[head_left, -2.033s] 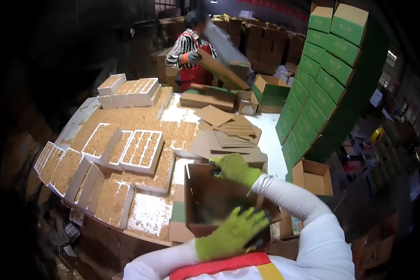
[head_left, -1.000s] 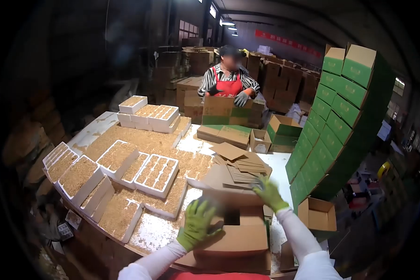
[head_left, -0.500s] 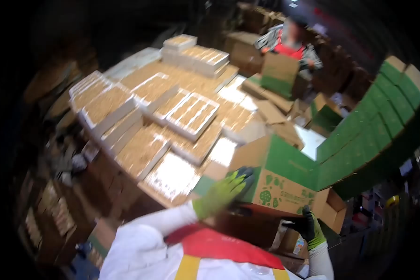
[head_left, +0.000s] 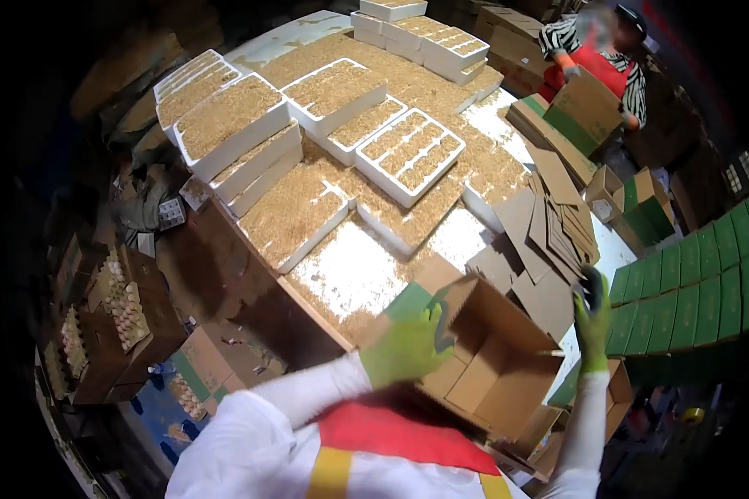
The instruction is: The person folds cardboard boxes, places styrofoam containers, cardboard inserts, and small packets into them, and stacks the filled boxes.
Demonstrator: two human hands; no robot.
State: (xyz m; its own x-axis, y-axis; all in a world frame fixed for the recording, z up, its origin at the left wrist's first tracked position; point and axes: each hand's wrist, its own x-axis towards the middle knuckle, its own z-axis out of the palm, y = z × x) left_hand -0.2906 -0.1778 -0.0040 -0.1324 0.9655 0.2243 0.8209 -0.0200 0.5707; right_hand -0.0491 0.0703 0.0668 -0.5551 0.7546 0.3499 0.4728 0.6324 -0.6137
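An open cardboard box sits in front of me, tilted, with its bare brown inside showing. My left hand, in a yellow-green glove with grey fingers, is at the box's left wall. It is partly smeared, with its fingers apart. On the other side, my right hand in a matching glove is raised beyond the box's right edge. Its fingers stretch upward beside a loose pile of flat cardboard pieces, and I cannot tell whether they touch it. Neither hand visibly grips anything.
White foam trays filled with sawdust-like material cover much of the table. Green boxes are stacked at right. A co-worker handles a green-and-brown box across the table. Egg trays stand at lower left.
The box has turned from its printed green side to its open inside. My right hand has moved up from its lower corner to beside the cardboard pieces. The view has shifted.
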